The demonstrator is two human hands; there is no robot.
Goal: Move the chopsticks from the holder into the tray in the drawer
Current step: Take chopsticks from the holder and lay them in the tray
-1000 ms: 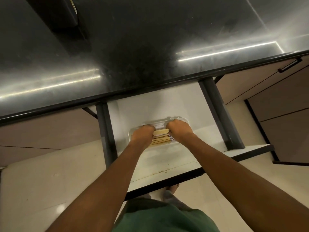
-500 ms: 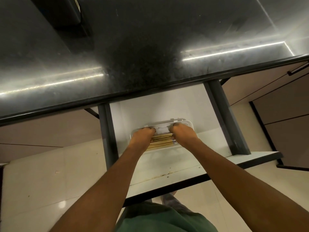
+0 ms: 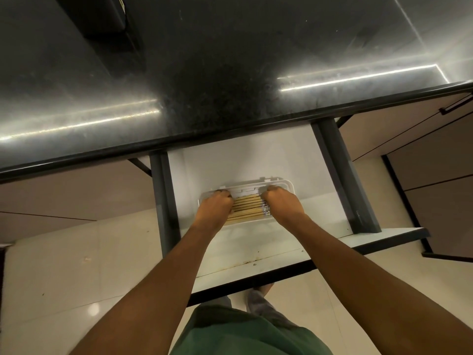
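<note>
I am looking down into the open drawer (image 3: 256, 160), pulled out from under the dark speckled surface (image 3: 204, 73). The tray (image 3: 288, 184), a white plastic oblong with rounded corners, is sitting on the drawer's pale floor, its long axis running 9 to 3 o'clock.

The chopsticks (image 3: 247, 207) are lying in it as a flat row, pale wood, slender, their long axes also running 9 to 3, slightly tilted. A printed band is showing near their right ends; I cannot read it.

The left hand (image 3: 216, 207) is curling over their 9 o'clock ends, the right hand (image 3: 281, 204) over the 3 o'clock ends. Both are knuckles-up and curled; I cannot tell whether the fingers are pinching the sticks or merely pressing them level. Both hands are equally near.

I am judging the transfer nearly done: the sticks are bracketed between the hands, so any squaring-up runs along that 9 to 3 line. No holder is showing in view.
</note>
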